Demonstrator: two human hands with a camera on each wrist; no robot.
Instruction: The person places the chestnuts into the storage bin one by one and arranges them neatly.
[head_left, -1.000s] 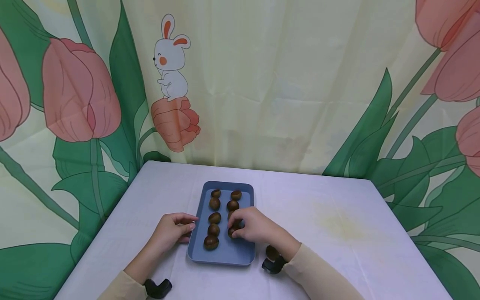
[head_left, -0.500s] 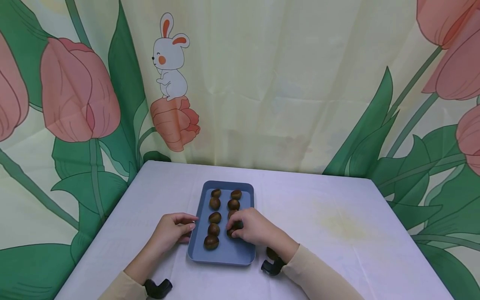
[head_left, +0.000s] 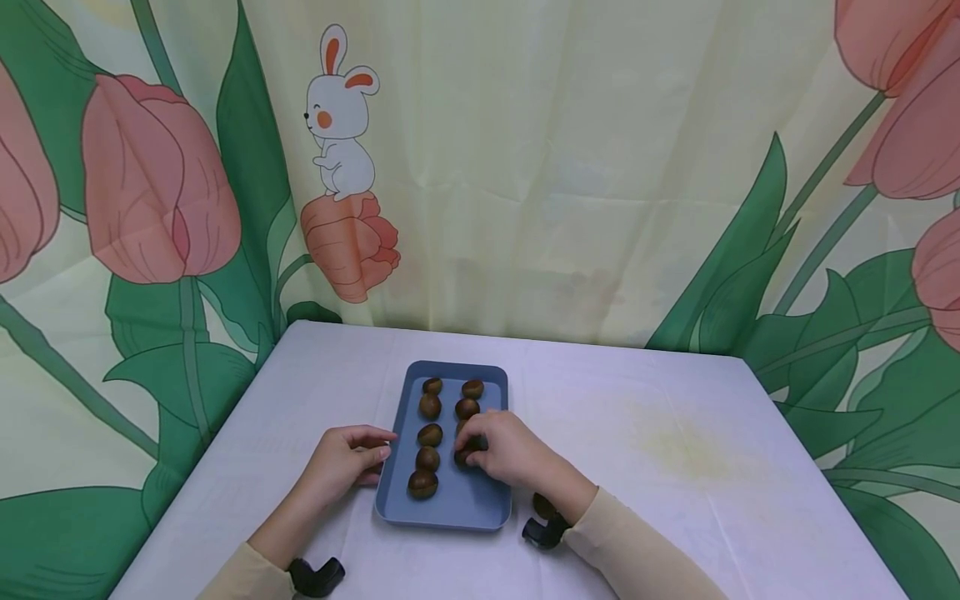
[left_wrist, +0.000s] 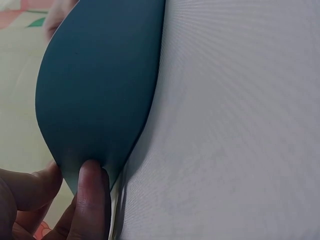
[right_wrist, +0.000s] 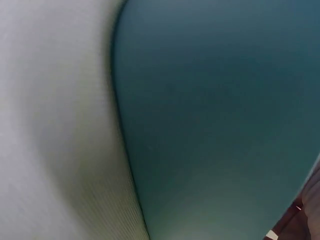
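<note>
Two columns of chestnuts lie on a blue-grey tray (head_left: 472, 510). My right hand (head_left: 513, 450) is over the right column and pinches its nearest chestnut (head_left: 461, 458) with thumb and fingers. Another chestnut just beyond is partly hidden by those fingers. Several chestnuts (head_left: 423, 484) make up the left column. At the tray's left edge, my left hand (head_left: 339, 463) touches the rim with fairly straight fingers. The left wrist view shows those fingers (left_wrist: 91, 200) against the tray's outer wall (left_wrist: 100, 90). The right wrist view is mostly filled by tray wall (right_wrist: 215, 125).
One more chestnut (head_left: 544, 506) sits on the white tablecloth (head_left: 637, 517) right of the tray, partly covered by the right wrist and its black camera mount (head_left: 545, 532). A curtain (head_left: 510, 183) printed with tulips and a rabbit hangs behind the table.
My right hand has shifted the pinched chestnut slightly left, then a little away from me, closer to the one beyond it. My left hand has stayed at the tray's edge.
</note>
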